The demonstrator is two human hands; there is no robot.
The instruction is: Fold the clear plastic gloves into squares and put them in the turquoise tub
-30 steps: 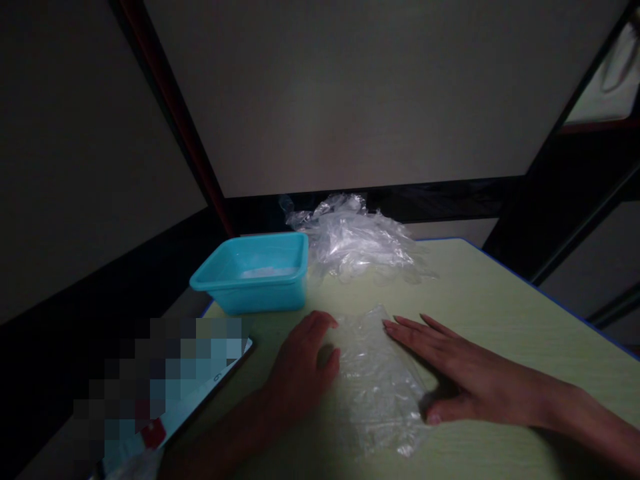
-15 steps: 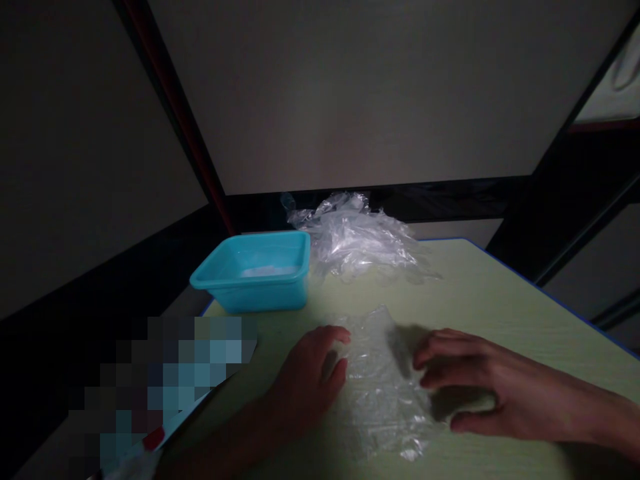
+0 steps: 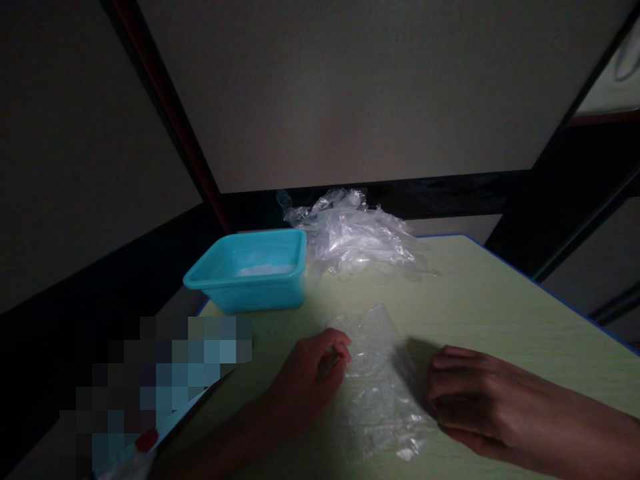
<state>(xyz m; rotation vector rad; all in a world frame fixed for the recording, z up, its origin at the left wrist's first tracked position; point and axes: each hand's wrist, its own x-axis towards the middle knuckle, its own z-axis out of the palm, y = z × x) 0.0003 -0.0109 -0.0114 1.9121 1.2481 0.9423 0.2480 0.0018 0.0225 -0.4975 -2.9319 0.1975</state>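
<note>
A clear, crinkled plastic bag (image 3: 377, 380) lies flat on the table in front of me. At its left edge, my left hand (image 3: 320, 367) is closed, the thumb and fingertips pinched together on the film. My right hand (image 3: 480, 400) is beside the bag's right edge, back turned up and fingers curled in. Its fingertips are tucked out of sight, so whether they grip any film is hidden.
A turquoise plastic basin (image 3: 255, 290) with something whitish inside stands at the table's back left. Next to it is a heap of clear plastic bags (image 3: 357, 233). The pale table (image 3: 500, 300) has a blue edge, with dark-framed panels behind.
My left thumb and fingers have come together into a pinch. My right hand has turned over and its spread fingers have curled shut. The bag lies nearly as before.
</note>
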